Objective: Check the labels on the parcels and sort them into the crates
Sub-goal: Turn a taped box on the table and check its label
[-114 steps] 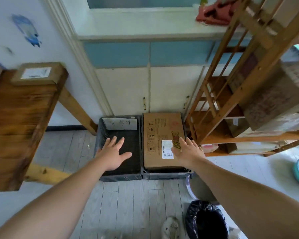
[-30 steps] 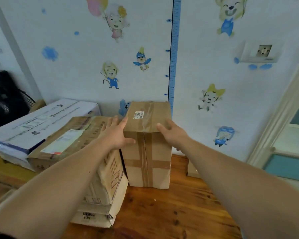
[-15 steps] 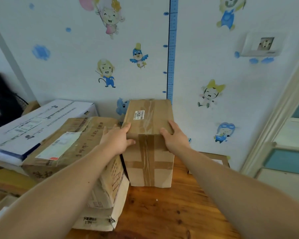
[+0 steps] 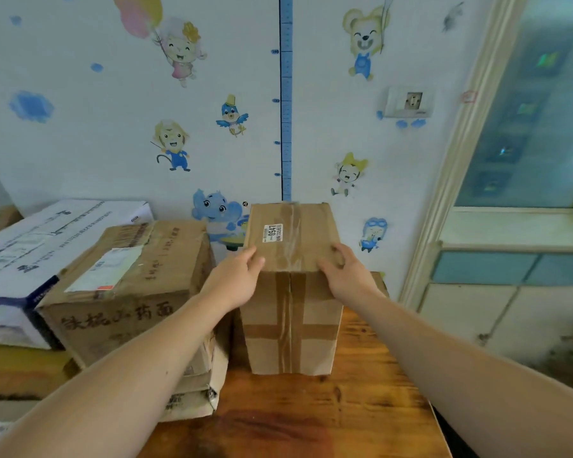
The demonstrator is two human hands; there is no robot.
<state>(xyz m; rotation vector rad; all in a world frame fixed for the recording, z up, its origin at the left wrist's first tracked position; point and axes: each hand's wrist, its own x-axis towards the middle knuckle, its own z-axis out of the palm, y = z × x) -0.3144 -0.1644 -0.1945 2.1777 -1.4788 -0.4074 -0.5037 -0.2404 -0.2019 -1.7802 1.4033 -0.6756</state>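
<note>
A person is gripping a tall taped parcel at its top, the left hand and right hand each clamping thumb and curled fingers on an upper corner. The parcel is standing upright on a wooden table, showing a small white label reading 0947, just beside a larger carton on its left

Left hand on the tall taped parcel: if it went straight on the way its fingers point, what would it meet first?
The tall taped parcel itself: the left hand holds its upper left edge, fingers aimed into it. Behind it the wall looks next, though depth is unclear.
</note>
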